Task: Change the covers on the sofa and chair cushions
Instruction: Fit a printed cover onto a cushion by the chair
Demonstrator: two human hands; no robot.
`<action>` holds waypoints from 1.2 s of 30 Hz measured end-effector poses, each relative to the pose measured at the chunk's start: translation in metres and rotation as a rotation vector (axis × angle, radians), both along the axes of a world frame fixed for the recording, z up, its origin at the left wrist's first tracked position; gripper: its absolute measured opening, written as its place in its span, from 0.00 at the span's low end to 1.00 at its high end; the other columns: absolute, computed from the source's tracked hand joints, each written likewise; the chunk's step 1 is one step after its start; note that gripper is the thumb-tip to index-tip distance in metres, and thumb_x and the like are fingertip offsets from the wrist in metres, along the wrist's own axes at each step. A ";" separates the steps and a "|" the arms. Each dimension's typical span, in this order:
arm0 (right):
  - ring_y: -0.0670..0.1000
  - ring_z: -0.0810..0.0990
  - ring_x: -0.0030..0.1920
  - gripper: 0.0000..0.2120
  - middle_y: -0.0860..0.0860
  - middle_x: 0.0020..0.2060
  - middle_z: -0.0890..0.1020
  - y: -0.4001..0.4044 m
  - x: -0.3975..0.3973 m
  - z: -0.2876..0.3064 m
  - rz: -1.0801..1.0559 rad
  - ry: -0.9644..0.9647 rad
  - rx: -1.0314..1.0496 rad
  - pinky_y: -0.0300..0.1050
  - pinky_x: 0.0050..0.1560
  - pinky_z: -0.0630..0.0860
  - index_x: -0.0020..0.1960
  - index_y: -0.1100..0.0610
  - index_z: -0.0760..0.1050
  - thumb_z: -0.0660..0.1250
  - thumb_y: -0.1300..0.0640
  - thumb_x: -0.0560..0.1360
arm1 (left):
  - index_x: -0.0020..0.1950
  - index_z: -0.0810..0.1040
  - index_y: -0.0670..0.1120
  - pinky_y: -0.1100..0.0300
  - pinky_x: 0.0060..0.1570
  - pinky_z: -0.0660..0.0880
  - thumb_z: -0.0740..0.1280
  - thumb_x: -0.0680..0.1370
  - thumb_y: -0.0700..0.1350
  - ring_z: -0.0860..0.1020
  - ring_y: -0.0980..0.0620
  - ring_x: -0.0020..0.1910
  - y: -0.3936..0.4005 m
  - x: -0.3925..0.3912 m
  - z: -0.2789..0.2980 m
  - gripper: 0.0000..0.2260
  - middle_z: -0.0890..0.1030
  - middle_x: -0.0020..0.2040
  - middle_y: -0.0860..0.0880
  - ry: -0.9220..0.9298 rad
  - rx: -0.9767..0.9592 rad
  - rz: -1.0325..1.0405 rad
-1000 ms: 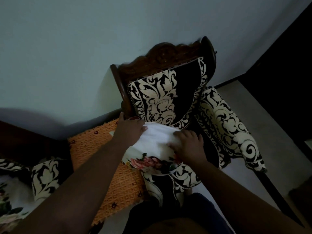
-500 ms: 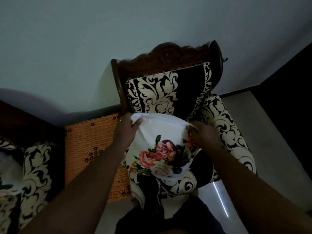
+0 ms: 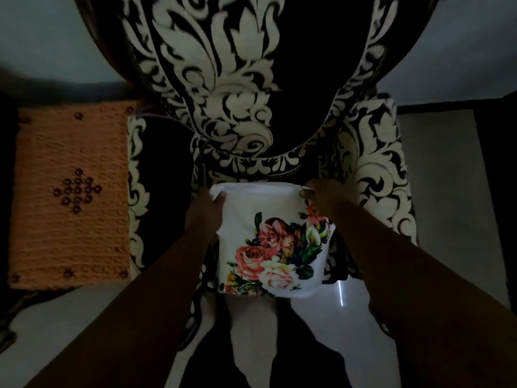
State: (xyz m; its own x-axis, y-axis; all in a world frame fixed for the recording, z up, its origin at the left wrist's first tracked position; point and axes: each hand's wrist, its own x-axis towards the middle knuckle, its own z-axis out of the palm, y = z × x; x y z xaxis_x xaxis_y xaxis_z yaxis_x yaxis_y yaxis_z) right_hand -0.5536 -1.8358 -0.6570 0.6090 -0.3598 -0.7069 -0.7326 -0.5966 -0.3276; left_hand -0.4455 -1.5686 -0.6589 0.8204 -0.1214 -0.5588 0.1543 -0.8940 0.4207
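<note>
Left hand (image 3: 208,210): gripping upper left corner of white fabric cushion cover printed with pink and cream roses (image 3: 272,242), thumb curled over top edge, fingers hidden behind cloth. Right hand (image 3: 321,196): gripping upper right corner of same cover, fingers curled round the edge, knuckles up. Both forearms extended forward from bottom of view, cover stretched taut between the two hands.

White floral cover: held upright in front of chair seat, top edge level, rose print on lower half, lower edge hanging over pale glossy floor (image 3: 349,317). Black-and-cream scroll pattern fabric visible just beside lower left edge of cover; whether inside the cover or behind it, cannot tell.

Wooden armchair upholstered in black fabric with cream scroll pattern (image 3: 240,88): directly behind cover, backrest filling upper centre of view. Matching patterned drape over right armrest (image 3: 375,169), just beside right hand. Matching drape on left armrest (image 3: 138,191), near left hand.

Orange crocheted mat with small dark ring motifs (image 3: 70,197): lying flat left of armchair, well apart from both hands. Pale grey wall (image 3: 56,37) behind chair. Lighting dim throughout.
</note>
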 end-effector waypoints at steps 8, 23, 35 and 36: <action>0.60 0.49 0.81 0.29 0.54 0.82 0.53 0.024 -0.002 -0.084 0.170 -0.286 -0.374 0.71 0.75 0.47 0.81 0.44 0.53 0.49 0.37 0.83 | 0.84 0.47 0.44 0.44 0.79 0.48 0.48 0.82 0.65 0.49 0.42 0.82 -0.039 -0.026 -0.083 0.36 0.49 0.83 0.41 -0.427 0.043 -0.426; 0.62 0.31 0.79 0.35 0.57 0.81 0.36 0.130 0.003 -0.174 0.307 -0.170 -0.470 0.80 0.68 0.39 0.82 0.45 0.37 0.43 0.32 0.81 | 0.84 0.49 0.49 0.32 0.75 0.50 0.43 0.82 0.68 0.46 0.44 0.83 0.026 -0.037 -0.204 0.35 0.47 0.84 0.46 -0.425 0.124 -0.712; 0.60 0.52 0.81 0.28 0.57 0.80 0.58 0.057 0.007 -0.140 0.169 -0.395 -0.454 0.75 0.74 0.44 0.78 0.48 0.60 0.49 0.37 0.82 | 0.83 0.55 0.48 0.30 0.75 0.44 0.44 0.81 0.69 0.47 0.46 0.83 -0.062 -0.021 -0.148 0.37 0.52 0.84 0.44 -0.560 -0.027 -0.831; 0.58 0.49 0.81 0.28 0.54 0.81 0.55 0.052 0.014 -0.144 0.235 -0.376 -0.410 0.75 0.74 0.43 0.80 0.46 0.57 0.46 0.37 0.82 | 0.83 0.55 0.48 0.31 0.76 0.45 0.44 0.81 0.69 0.48 0.46 0.83 -0.067 -0.016 -0.154 0.37 0.53 0.83 0.44 -0.561 -0.005 -0.865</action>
State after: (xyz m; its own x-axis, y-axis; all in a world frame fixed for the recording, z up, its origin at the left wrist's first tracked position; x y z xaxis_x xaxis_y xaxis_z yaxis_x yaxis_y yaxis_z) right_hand -0.5392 -1.7839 -0.8013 0.8863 -0.3834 -0.2598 -0.4449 -0.8607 -0.2475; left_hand -0.4611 -1.6353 -0.8126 0.5940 -0.7954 -0.1204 -0.7605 -0.6040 0.2384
